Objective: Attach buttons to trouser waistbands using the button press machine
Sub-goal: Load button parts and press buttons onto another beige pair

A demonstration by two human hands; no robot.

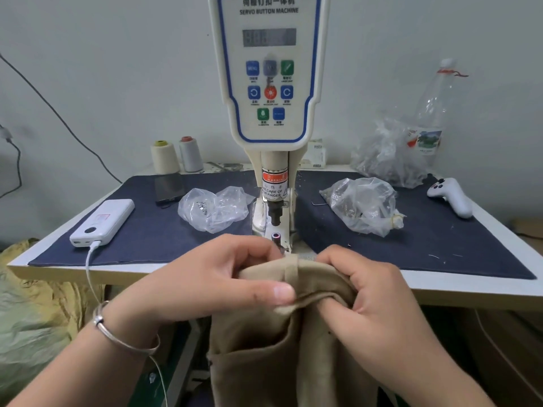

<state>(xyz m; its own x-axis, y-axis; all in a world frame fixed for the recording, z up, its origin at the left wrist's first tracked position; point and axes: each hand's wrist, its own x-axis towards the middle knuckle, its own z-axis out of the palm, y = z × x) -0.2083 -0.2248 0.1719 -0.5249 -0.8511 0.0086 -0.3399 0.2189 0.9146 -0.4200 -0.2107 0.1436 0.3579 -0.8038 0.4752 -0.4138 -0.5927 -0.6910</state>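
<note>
Low in the frame's centre, left hand (211,277) and right hand (373,292) both grip the tan waistband (308,277), just below the button machine (271,118).

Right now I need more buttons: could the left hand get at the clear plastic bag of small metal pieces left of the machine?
Probably yes, once freed: nothing stands between the left hand and the clear plastic bag, but that hand is gripping the tan trouser waistband.

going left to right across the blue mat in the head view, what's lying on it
power bank → dark phone → clear bag holding small metal parts → button press machine → crumpled clear bag → white handheld controller
</note>
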